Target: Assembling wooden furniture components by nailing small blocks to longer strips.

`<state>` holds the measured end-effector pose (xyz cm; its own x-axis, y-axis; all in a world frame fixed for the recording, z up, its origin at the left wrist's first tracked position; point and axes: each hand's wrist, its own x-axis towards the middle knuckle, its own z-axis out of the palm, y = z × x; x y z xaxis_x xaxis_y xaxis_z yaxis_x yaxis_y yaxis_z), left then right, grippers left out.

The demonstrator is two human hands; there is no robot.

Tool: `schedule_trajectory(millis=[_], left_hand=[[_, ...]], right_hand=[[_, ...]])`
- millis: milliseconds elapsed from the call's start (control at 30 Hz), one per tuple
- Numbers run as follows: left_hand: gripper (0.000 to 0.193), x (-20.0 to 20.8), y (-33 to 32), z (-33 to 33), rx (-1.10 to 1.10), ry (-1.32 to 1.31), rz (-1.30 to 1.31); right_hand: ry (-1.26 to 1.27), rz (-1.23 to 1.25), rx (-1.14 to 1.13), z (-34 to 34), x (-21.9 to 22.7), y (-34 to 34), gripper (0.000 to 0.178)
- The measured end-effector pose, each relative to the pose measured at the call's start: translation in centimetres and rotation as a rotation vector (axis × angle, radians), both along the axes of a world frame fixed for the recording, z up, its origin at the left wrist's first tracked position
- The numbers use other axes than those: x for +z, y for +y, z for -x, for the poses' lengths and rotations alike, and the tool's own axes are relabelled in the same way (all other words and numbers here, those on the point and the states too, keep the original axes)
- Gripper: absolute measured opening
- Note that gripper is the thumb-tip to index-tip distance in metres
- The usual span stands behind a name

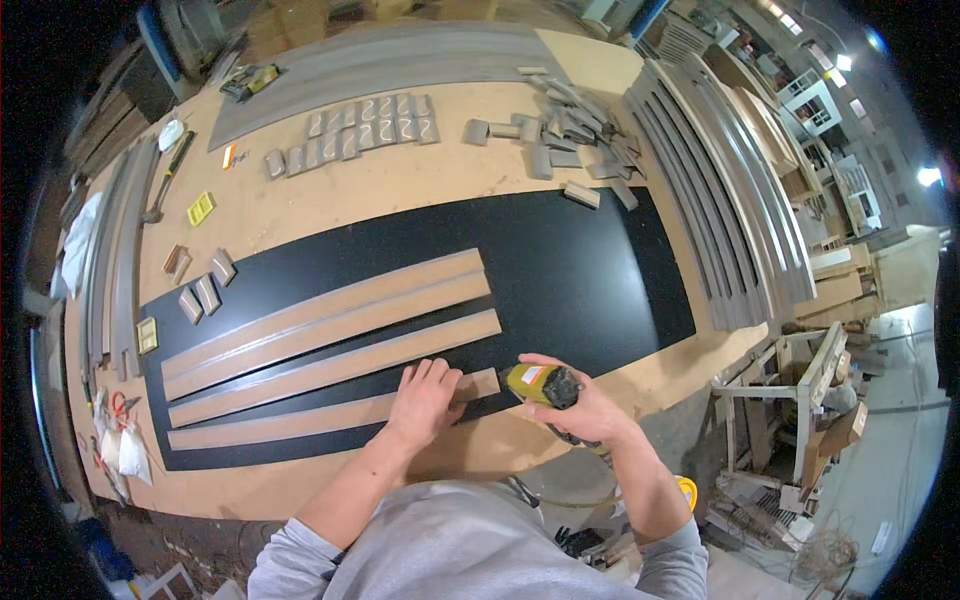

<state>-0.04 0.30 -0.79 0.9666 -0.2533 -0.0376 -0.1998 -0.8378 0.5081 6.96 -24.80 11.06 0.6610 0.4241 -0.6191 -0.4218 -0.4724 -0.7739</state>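
My right hand (580, 405) is wrapped around a yellow-green and black handheld power tool (543, 384), whose exact kind I cannot make out. Its front end is just beyond the right end of the nearest tan strip (330, 418). My left hand (428, 397) grips that long strip near its right end, fingers bent over it. More tan strips with grey edges (390, 350) lie beyond it, slanting across a black panel (590, 270). The panel rests on a large tan worktable (480, 205).
Small curved grey pieces (350, 135) stand in rows at the back, beside a heap of grey blocks (570, 130). Long grey profiles are stacked at right (710, 190) and left (125, 250). A hammer (165, 180), another yellow-green tool (250, 82) and red-handled scissors (123, 406) lie about.
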Motion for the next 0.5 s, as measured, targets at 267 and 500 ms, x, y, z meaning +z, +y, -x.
schedule_trajectory(millis=[267, 500], left_hand=[[0.050, -0.3, 0.2, 0.1, 0.007, 0.013, 0.067], [0.053, -0.5, -0.1, 0.2, 0.034, 0.014, 0.070]], right_hand=[[-0.129, 0.058, 0.097, 0.1, -1.5, 1.4, 0.067], [-0.104, 0.110, 0.084, -0.2, -0.8, 1.9, 0.068]])
